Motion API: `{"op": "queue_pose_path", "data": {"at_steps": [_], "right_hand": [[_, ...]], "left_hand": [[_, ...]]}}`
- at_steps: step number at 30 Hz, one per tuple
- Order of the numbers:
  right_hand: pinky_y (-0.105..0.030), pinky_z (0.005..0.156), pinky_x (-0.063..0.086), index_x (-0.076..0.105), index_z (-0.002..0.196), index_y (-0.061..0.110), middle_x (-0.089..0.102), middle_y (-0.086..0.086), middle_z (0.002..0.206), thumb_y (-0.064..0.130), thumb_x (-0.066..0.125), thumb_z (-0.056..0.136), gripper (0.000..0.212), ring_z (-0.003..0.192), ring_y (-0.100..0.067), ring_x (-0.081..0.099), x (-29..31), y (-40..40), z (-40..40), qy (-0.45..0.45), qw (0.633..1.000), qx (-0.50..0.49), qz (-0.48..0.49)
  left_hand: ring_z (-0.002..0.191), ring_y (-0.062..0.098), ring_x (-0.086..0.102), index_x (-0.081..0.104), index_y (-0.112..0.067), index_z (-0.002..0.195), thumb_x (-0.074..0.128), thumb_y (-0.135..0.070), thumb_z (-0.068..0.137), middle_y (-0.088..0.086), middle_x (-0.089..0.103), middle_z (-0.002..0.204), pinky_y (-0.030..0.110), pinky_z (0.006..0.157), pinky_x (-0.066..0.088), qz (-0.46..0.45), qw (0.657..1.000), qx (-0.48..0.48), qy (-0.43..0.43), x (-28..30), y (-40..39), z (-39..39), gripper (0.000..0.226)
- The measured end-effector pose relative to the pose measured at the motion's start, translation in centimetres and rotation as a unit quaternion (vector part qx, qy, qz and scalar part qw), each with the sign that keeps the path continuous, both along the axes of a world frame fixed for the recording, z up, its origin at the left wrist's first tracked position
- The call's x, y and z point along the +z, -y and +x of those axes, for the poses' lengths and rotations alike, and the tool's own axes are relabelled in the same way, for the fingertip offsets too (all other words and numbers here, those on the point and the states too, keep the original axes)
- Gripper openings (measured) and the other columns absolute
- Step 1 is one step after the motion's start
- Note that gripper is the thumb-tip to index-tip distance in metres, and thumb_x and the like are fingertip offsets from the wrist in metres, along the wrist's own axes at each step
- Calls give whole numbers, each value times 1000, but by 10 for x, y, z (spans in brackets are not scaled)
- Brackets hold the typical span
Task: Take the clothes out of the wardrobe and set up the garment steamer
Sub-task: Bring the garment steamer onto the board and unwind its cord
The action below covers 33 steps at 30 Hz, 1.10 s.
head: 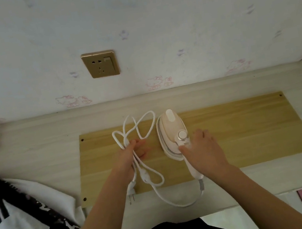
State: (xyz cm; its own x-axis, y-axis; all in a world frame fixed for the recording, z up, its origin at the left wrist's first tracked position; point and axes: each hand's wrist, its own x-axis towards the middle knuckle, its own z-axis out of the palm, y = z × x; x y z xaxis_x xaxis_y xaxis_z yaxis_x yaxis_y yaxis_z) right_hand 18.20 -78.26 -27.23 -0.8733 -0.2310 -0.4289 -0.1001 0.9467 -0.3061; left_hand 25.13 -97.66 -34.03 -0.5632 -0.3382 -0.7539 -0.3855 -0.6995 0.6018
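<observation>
The steamer (171,131) lies flat on a wood board (249,129) on the pale desk (40,146), just left of the board's middle, nose toward the wall. The right hand (203,151) is wrapped around its handle, fingers closed, thumb near the round dial. The left hand (131,156) is closed on a bundle of the white cord (138,128), loops spilling toward the wall and back past the board's near edge; the plug (131,193) dangles over that edge. The board's right half is bare, with free desk beyond it. A gold socket (100,64) sits on the wall above. Clothes (16,214) are heaped at the desk's left edge, well apart from the board.
</observation>
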Motion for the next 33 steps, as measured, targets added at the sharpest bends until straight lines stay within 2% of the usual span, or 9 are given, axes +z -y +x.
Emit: {"op": "queue_pose_path", "data": {"at_steps": [5,8,15,18,21,23,26,29,33], "right_hand": [[-35,97,42,45,131,9,42,-10,133,30,50,93,44,124,-26,36,28,29,-2,-133,984,107,-52],[-37,102,40,48,129,10,42,-8,136,32,48,95,40,129,-24,34,27,48,6,-80,978,170,-85],[-26,89,35,56,114,15,49,1,121,29,52,94,25,114,-18,43,22,71,39,-23,936,302,-178],[-28,92,37,53,122,19,48,2,125,45,50,94,39,116,-15,42,20,73,40,20,944,264,-195],[-29,95,42,41,135,23,50,7,131,66,45,87,64,116,-10,50,24,73,38,150,927,235,-253],[-29,85,47,43,129,25,56,10,118,69,48,83,63,101,-8,57,25,73,39,156,920,269,-240],[-26,59,38,51,91,21,52,7,79,53,50,91,32,65,-9,47,18,74,40,91,923,291,-235],[-25,56,34,52,85,17,49,6,72,35,45,99,24,60,-9,41,24,75,29,62,920,274,-273],[-23,53,33,52,83,14,48,7,65,32,44,100,26,57,-8,41,39,77,11,39,929,189,-316]], "left_hand": [[80,25,73,55,-2,106,37,-16,103,14,68,108,36,81,55,40,995,59,-75,28,21,14,23],[88,26,73,54,-2,109,35,-17,104,16,67,113,39,92,49,63,987,96,-114,42,30,21,24],[112,25,64,50,-9,126,34,-21,103,8,65,126,40,107,38,92,967,127,-200,74,33,35,30],[115,25,62,49,-10,127,32,-23,103,6,65,126,41,109,36,92,962,137,-217,79,32,38,32],[118,27,61,47,-8,131,32,-24,103,6,63,129,43,111,34,95,959,148,-223,81,32,41,36],[120,27,59,46,-9,133,33,-24,103,7,62,130,44,111,33,93,958,151,-223,83,30,42,37],[121,29,57,48,-12,133,37,-24,103,8,63,129,46,104,41,76,965,135,-213,87,25,44,35],[116,30,61,51,-13,132,43,-27,100,9,65,126,51,95,49,34,975,113,-187,90,23,47,35],[116,26,62,53,-12,131,41,-32,101,6,65,126,58,97,46,-16,985,66,-160,98,26,50,39]]}}
